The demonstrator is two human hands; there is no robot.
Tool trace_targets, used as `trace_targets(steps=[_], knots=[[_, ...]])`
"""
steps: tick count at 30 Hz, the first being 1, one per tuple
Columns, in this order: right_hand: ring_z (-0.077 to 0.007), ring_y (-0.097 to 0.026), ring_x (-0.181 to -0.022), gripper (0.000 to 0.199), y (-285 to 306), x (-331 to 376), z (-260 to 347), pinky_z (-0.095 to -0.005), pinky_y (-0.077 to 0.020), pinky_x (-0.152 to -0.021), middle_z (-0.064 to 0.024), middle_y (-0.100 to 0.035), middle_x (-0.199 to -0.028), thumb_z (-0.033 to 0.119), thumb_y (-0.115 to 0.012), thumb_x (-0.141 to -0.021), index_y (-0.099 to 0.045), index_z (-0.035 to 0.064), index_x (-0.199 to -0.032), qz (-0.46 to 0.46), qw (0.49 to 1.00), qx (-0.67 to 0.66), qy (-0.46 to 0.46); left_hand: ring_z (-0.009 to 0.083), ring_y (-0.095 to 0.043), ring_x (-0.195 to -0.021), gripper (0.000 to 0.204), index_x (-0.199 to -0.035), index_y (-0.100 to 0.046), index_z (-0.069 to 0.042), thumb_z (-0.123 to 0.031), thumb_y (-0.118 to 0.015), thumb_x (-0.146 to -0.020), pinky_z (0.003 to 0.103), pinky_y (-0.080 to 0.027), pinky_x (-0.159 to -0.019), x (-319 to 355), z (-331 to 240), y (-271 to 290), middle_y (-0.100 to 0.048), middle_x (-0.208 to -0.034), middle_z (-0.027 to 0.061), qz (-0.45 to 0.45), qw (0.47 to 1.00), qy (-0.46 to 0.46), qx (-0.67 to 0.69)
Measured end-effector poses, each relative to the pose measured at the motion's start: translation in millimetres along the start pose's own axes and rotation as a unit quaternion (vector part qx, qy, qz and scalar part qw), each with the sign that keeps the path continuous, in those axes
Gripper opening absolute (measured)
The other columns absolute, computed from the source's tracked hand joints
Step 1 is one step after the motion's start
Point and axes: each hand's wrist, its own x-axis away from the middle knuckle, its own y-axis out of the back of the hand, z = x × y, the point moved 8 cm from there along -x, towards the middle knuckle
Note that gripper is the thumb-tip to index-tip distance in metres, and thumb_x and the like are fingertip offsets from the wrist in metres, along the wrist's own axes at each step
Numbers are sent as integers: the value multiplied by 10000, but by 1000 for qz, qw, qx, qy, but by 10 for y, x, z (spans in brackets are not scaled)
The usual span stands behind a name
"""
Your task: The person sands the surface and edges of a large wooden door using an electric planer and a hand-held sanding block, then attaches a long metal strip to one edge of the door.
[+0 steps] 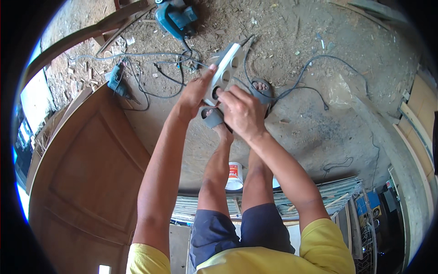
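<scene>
A white power strip (pixel 225 71) with round sockets is held up at a slant in front of me. My left hand (pixel 197 90) grips its left edge, thumb lying along the side. At the socket nearest me, my right hand (pixel 242 109) has its fingers closed on a dark plug (pixel 217 91). The plug sits at that socket, mostly covered by my fingers; how deep it goes I cannot tell. From the strip's far end runs a dark cable (pixel 247 40).
A teal circular saw (pixel 175 18) and a teal drill (pixel 117 80) lie on the sawdust-strewn ground among tangled cords (pixel 169 64). A brown wooden door panel (pixel 91 173) leans at left. A white bucket (pixel 234 176) stands behind my legs; a concrete post (pixel 383 132) is at right.
</scene>
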Motion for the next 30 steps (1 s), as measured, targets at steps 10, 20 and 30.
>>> trace_targets(steps=[10,20,30], knots=[[-313,-716,-1260,517,47,1007,1285,-404,-562,-1067,-165,-662,-1489,153,-773,-948,-668,92,-1451,126,961,-244,-41,443,-668,-1197,561,-1531,-634,-197,-487,-643,-1051,471,-544,-1024,1698,119,1999,-616,-1482,285,-381,840,-299,-243],[-373,-749,-1038,254,2306,5162,-768,-459,-583,-884,-170,-784,-1093,256,-694,-974,-778,84,-1140,-287,799,-65,-525,441,-727,-1119,535,-1275,-751,-101,-547,-548,-1058,558,-564,-916,2994,1364,1276,-774,-1200,199,-129,730,-272,-613],[-336,-759,-1099,295,790,8531,-880,-466,-593,-972,-124,-800,-1164,374,-703,-953,-825,131,-1067,-164,699,-125,-685,270,-738,-1052,373,-1370,-726,-136,-316,-553,-1093,411,-560,-968,2783,1073,-935,-788,-1153,180,44,472,-257,-842]])
